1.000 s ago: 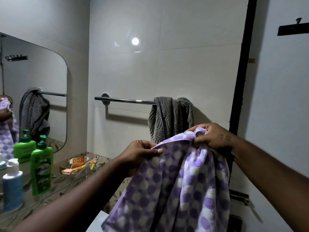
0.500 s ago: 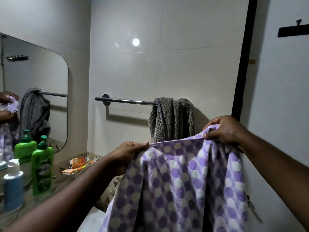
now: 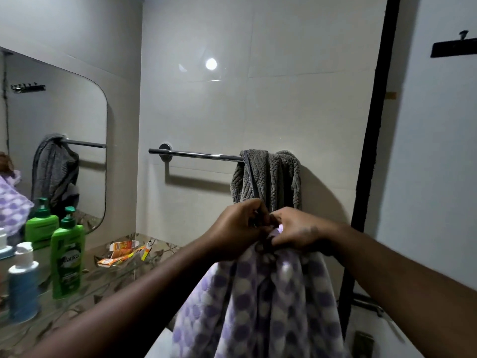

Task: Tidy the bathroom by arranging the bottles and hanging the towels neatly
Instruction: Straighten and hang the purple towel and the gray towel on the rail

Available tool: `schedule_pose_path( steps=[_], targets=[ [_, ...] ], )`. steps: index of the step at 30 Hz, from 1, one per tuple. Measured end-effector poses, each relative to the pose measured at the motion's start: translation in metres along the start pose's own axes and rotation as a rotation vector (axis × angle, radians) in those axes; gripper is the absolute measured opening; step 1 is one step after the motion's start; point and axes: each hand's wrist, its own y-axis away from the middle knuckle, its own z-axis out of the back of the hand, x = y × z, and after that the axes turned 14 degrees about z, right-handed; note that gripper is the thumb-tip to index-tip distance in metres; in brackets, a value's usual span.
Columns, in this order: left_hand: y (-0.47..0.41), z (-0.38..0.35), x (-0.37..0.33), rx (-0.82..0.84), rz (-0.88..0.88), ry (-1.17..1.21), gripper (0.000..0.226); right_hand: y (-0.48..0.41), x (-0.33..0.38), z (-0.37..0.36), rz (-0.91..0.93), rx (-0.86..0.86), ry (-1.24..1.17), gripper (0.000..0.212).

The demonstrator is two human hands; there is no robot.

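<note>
A purple and white dotted towel (image 3: 258,301) hangs folded from both my hands in the lower middle. My left hand (image 3: 240,228) and my right hand (image 3: 299,231) pinch its top edge, almost touching each other. Just behind them a grey towel (image 3: 271,177) is bunched over the right end of the chrome towel rail (image 3: 196,155) on the tiled wall. On the left, a green pump bottle (image 3: 67,254) and a blue bottle with a white cap (image 3: 22,282) stand on the patterned counter (image 3: 108,277).
A mirror (image 3: 64,125) on the left wall reflects the grey towel and another green bottle. An orange carton and a tube (image 3: 124,251) lie on the counter near the corner. A black door frame (image 3: 371,151) runs down the right, with a dark hook bar (image 3: 454,47) on the door.
My hands were spread apart, holding the dotted towel stretched wide. They have come together in front of the grey towel, bringing the two top corners together and folding the towel in half.
</note>
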Motion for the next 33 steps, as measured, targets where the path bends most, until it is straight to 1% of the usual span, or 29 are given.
schedule_pose_path(
  steps=[1,3,5,8,9,10,11,12,14,15,16,18,20,22,23,24,26,29,30,31,33],
  targets=[
    [0.0,-0.001,0.0,-0.017,0.008,0.019,0.024,0.0,-0.002,0.0,-0.007,-0.035,-0.042,0.017],
    [0.002,-0.001,0.001,-0.056,-0.002,0.008,0.026,0.003,-0.004,0.002,-0.007,-0.074,-0.129,0.025],
    [0.005,-0.001,0.005,-0.065,-0.009,-0.077,0.024,0.007,-0.003,0.0,0.027,-0.128,-0.117,0.028],
    [0.014,0.003,0.017,0.015,0.062,-0.172,0.029,0.011,-0.007,0.006,0.016,-0.299,-0.097,0.029],
    [0.016,0.006,0.021,0.036,0.085,-0.164,0.033,0.013,-0.01,0.012,0.013,-0.341,-0.091,0.026],
    [0.017,0.009,0.024,0.035,0.099,-0.158,0.038,0.015,-0.011,0.018,0.005,-0.347,-0.064,0.022],
    [0.017,0.013,0.026,0.005,0.091,-0.177,0.04,0.017,-0.011,0.021,-0.006,-0.305,-0.025,0.018],
    [0.016,0.014,0.025,-0.032,0.063,-0.221,0.04,0.017,-0.009,0.021,-0.009,-0.233,-0.008,0.018],
    [0.012,0.012,0.015,-0.038,-0.007,-0.28,0.036,0.012,-0.003,0.012,0.013,-0.099,-0.081,0.036],
    [0.01,0.009,0.009,-0.021,-0.03,-0.287,0.03,0.008,-0.001,0.007,0.036,-0.057,-0.127,0.035],
    [0.009,0.006,0.004,-0.025,-0.046,-0.302,0.027,0.004,0.002,0.002,0.071,-0.038,-0.144,0.025],
    [0.007,0.004,-0.002,-0.098,-0.049,-0.324,0.033,-0.001,0.002,-0.001,0.098,-0.08,-0.121,0.005],
    [0.008,0.012,-0.001,-0.164,-0.018,-0.32,0.042,0.0,-0.001,0.002,0.076,-0.202,-0.07,0.008],
    [0.012,0.026,0.007,-0.143,0.005,-0.381,0.045,0.005,-0.006,0.01,0.037,-0.288,-0.038,0.013],
    [0.015,0.034,0.013,-0.116,0.011,-0.412,0.042,0.008,-0.009,0.015,0.013,-0.308,-0.016,0.014],
    [0.017,0.04,0.018,-0.106,0.004,-0.425,0.038,0.011,-0.011,0.019,-0.018,-0.308,0.011,0.013],
    [0.019,0.045,0.022,-0.14,-0.053,-0.42,0.031,0.013,-0.011,0.023,-0.05,-0.231,0.035,0.009],
    [0.018,0.032,0.008,-0.126,-0.156,-0.404,0.025,0.005,-0.003,0.007,0.0,-0.069,-0.112,0.027],
    [0.017,0.026,0.002,-0.117,-0.178,-0.403,0.023,0.001,0.0,0.0,0.019,-0.042,-0.133,0.027],
    [0.017,0.024,-0.002,-0.12,-0.188,-0.402,0.021,-0.002,0.002,-0.004,0.038,-0.035,-0.137,0.025],
    [0.016,0.03,-0.005,-0.142,-0.179,-0.399,0.018,-0.003,-0.001,-0.002,0.05,-0.083,-0.186,0.015]
  ],
)
